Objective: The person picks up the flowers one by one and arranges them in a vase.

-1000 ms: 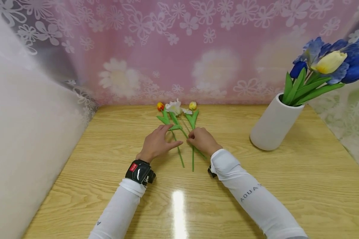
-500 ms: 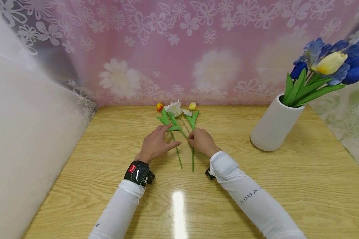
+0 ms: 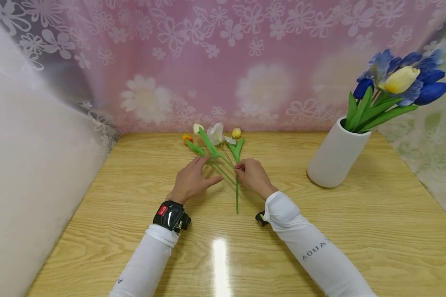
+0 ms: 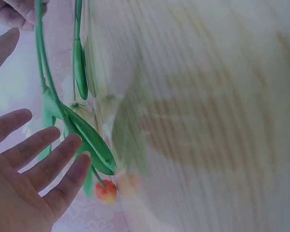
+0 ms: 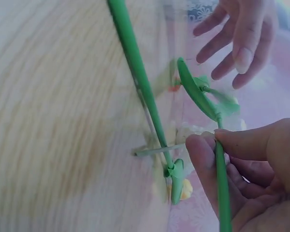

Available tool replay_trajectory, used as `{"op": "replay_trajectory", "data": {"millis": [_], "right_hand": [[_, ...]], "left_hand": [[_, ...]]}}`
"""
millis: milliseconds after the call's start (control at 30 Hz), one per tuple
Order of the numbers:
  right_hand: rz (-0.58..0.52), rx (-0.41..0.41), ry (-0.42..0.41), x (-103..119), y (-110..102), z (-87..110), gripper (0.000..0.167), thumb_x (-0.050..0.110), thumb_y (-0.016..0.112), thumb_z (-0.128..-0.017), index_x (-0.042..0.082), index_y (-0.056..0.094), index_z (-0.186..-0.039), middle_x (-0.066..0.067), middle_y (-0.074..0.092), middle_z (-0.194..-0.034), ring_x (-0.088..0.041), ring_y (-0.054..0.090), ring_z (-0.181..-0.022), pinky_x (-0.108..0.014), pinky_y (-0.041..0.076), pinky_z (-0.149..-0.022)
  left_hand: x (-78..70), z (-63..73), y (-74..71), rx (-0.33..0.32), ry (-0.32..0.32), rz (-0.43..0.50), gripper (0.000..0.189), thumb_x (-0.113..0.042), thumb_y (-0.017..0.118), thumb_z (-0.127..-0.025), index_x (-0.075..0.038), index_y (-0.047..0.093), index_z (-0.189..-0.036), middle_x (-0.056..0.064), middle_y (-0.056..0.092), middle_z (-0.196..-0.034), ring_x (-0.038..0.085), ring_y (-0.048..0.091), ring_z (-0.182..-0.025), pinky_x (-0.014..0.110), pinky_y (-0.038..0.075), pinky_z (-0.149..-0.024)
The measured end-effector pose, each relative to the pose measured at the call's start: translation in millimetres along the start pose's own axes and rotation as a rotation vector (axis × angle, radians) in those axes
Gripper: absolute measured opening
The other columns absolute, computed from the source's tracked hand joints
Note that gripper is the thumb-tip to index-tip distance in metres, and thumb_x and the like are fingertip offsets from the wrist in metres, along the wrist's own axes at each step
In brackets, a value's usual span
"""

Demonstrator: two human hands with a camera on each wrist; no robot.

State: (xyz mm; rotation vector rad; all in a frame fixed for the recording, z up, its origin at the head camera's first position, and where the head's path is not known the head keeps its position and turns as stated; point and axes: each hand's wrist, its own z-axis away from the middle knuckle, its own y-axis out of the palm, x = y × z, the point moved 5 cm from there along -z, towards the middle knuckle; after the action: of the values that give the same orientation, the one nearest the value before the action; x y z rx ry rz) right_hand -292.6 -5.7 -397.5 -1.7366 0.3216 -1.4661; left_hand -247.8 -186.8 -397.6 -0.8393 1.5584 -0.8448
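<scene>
My right hand [image 3: 253, 177] pinches the green stem [image 5: 222, 183] of a white tulip [image 3: 198, 128] between thumb and forefinger. The tulip slants up to the left, its leaf [image 3: 209, 144] close to the left fingertips. My left hand [image 3: 194, 178] is spread beside that leaf, fingers apart, holding nothing. An orange-red tulip [image 3: 187, 139] lies at the far left of the group, its stem passing under the left hand's reach. A ruffled white flower [image 3: 215, 134] lies in the middle. To its right a yellow tulip [image 3: 236, 133] lies with its stem pointing toward me, partly behind the right fingers.
A tall white vase [image 3: 334, 159] stands on the wooden table [image 3: 134, 173] at the right, holding several blue flowers [image 3: 431, 93] and a cream tulip [image 3: 401, 80] that lean right. A pink flowered curtain [image 3: 208, 82] hangs along the back edge, and a pale wall [image 3: 29, 173] borders the left.
The white tulip's bloom has come up and left out of the group, in the right hand's pinch. The orange-red tulip has swung, bloom leftward and stem end rightward. Both hands stay nearly in place.
</scene>
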Motion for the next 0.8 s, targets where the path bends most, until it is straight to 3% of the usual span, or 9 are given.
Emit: {"op": "replay_trajectory", "data": {"millis": [267,567,800], "right_hand": [[-0.003,-0.09,-0.006,-2.2,-7.5,4.1,0.018,0.009,0.06,-0.094,0.0,0.07,-0.107,-0.008,0.069,-0.094,-0.018,0.063,-0.079,-0.033,0.052,-0.069],[-0.003,-0.225,-0.05,-5.6,-21.0,8.2,0.016,0.01,0.061,-0.094,0.0,0.071,-0.103,-0.008,0.068,-0.089,-0.019,0.062,-0.076,-0.034,0.051,-0.065],[-0.135,-0.3,-0.081,-5.9,-36.9,11.7,0.018,0.012,0.061,-0.095,-0.001,0.068,-0.106,-0.012,0.068,-0.092,-0.02,0.065,-0.078,-0.034,0.053,-0.066]], "left_hand": [[-2.0,-0.7,1.4,-0.003,0.004,0.005,0.077,-0.064,0.064,-0.08,-0.023,0.045,-0.144,0.008,0.047,-0.139,0.03,0.05,-0.121,0.052,0.046,-0.086],[-3.6,-0.2,-0.5,0.019,-0.013,-0.009,0.08,-0.065,0.062,-0.081,-0.019,0.044,-0.144,0.011,0.045,-0.142,0.032,0.048,-0.123,0.052,0.046,-0.088],[-7.8,0.2,-4.9,0.023,-0.012,0.003,0.08,-0.062,0.063,-0.082,-0.018,0.043,-0.145,0.01,0.044,-0.143,0.031,0.048,-0.123,0.052,0.045,-0.089]]}}
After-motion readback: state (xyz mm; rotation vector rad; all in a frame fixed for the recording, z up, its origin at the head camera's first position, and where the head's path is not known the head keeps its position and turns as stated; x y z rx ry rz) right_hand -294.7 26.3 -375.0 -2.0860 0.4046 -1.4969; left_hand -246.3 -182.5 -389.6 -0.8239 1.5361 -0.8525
